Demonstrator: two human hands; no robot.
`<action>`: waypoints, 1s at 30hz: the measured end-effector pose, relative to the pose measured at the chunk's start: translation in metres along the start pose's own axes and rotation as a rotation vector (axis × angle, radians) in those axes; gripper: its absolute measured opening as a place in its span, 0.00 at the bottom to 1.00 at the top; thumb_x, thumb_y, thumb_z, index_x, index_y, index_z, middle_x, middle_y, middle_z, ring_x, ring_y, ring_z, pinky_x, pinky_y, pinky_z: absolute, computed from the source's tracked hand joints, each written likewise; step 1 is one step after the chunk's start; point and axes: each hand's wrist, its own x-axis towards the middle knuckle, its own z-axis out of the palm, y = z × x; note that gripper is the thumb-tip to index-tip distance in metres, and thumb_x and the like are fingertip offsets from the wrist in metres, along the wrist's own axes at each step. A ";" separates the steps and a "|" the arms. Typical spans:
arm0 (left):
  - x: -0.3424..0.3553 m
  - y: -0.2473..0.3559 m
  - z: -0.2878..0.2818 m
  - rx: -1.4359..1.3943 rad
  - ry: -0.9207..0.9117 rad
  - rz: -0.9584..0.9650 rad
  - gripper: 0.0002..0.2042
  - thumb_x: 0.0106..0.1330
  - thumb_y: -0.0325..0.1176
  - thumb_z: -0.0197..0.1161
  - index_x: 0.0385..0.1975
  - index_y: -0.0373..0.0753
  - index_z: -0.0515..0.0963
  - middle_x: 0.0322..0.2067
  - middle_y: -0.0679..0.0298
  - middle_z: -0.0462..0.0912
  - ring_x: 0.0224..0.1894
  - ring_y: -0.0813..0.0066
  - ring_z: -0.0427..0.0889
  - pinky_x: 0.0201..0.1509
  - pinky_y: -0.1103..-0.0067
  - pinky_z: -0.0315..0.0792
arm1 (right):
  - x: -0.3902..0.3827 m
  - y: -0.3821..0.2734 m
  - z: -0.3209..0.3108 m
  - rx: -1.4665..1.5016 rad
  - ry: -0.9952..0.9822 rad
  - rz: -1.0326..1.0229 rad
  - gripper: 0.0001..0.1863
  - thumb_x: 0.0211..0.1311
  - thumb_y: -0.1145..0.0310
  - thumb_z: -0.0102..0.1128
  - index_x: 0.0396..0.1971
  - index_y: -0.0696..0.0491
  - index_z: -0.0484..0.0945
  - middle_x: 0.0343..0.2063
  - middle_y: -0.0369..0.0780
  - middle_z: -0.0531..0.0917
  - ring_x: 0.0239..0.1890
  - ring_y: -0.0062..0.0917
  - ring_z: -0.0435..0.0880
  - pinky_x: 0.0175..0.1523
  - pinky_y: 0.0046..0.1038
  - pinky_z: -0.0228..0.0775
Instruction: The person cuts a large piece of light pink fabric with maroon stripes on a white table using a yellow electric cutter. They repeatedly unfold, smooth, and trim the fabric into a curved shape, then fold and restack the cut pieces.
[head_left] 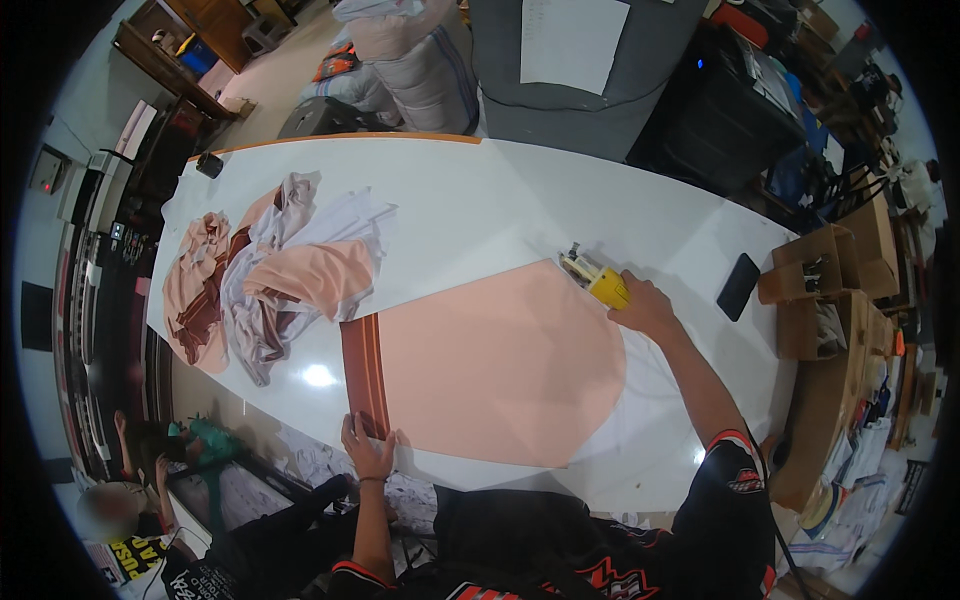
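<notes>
A flat peach fabric panel [490,370] with a brown striped band [364,375] along its left end lies on the white table. My right hand [645,308] is closed round a yellow handheld electric cloth cutter [603,283], whose metal head sits at the panel's upper right edge. White fabric [645,395] shows beside the panel's curved right edge. My left hand [368,448] rests with fingers spread on the near end of the brown band, at the table's front edge.
Crumpled peach, brown and white fabric [315,270] is heaped at the table's left. A small dark cup-like object [209,165] stands at the far left corner. A black phone [738,287] lies at the right, near cardboard boxes [835,255]. Another person [140,510] is at the lower left.
</notes>
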 end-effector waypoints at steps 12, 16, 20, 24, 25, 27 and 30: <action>0.060 0.077 0.024 0.000 0.010 0.129 0.55 0.50 0.66 0.76 0.72 0.35 0.63 0.64 0.39 0.70 0.65 0.35 0.69 0.70 0.48 0.62 | 0.050 -0.033 0.033 0.371 0.221 -0.158 0.34 0.50 0.54 0.73 0.57 0.54 0.79 0.52 0.50 0.87 0.56 0.48 0.85 0.60 0.46 0.77; 0.072 0.106 0.029 -0.104 -0.238 0.138 0.33 0.63 0.54 0.72 0.64 0.43 0.72 0.53 0.49 0.79 0.53 0.47 0.81 0.56 0.57 0.77 | 0.009 0.002 0.071 0.764 0.289 -0.217 0.26 0.51 0.64 0.74 0.51 0.58 0.82 0.42 0.45 0.88 0.43 0.35 0.87 0.49 0.38 0.79; 0.090 0.067 0.036 -0.226 -0.364 0.046 0.18 0.68 0.40 0.64 0.54 0.41 0.75 0.41 0.46 0.87 0.42 0.41 0.87 0.47 0.52 0.79 | -0.048 0.042 0.114 1.012 0.335 -0.159 0.23 0.57 0.69 0.70 0.53 0.56 0.78 0.35 0.37 0.83 0.36 0.25 0.83 0.42 0.30 0.78; 0.153 -0.020 -0.003 -0.349 -0.053 -0.070 0.15 0.71 0.40 0.62 0.51 0.38 0.77 0.38 0.43 0.88 0.39 0.36 0.86 0.44 0.51 0.80 | -0.132 0.077 0.167 1.064 0.354 -0.051 0.17 0.63 0.70 0.68 0.50 0.53 0.77 0.33 0.34 0.81 0.29 0.20 0.81 0.34 0.26 0.77; 0.180 -0.047 -0.029 -0.424 0.139 -0.058 0.16 0.75 0.43 0.60 0.52 0.38 0.78 0.37 0.43 0.87 0.39 0.36 0.86 0.43 0.52 0.80 | -0.160 0.083 0.179 1.079 0.353 -0.036 0.16 0.63 0.71 0.68 0.50 0.53 0.76 0.32 0.33 0.81 0.28 0.20 0.81 0.33 0.25 0.76; 0.242 -0.099 -0.098 -0.370 0.602 0.027 0.15 0.77 0.42 0.58 0.46 0.35 0.79 0.36 0.42 0.86 0.37 0.35 0.85 0.39 0.52 0.76 | -0.210 0.083 0.205 1.129 0.349 0.038 0.17 0.64 0.68 0.68 0.50 0.53 0.76 0.31 0.34 0.81 0.28 0.20 0.81 0.33 0.26 0.77; 0.337 -0.171 -0.238 -0.290 0.821 -0.003 0.12 0.76 0.37 0.59 0.40 0.32 0.79 0.32 0.45 0.85 0.36 0.45 0.85 0.42 0.57 0.75 | -0.285 0.063 0.230 1.178 0.286 0.019 0.19 0.63 0.64 0.67 0.50 0.54 0.76 0.32 0.35 0.81 0.28 0.22 0.82 0.32 0.28 0.77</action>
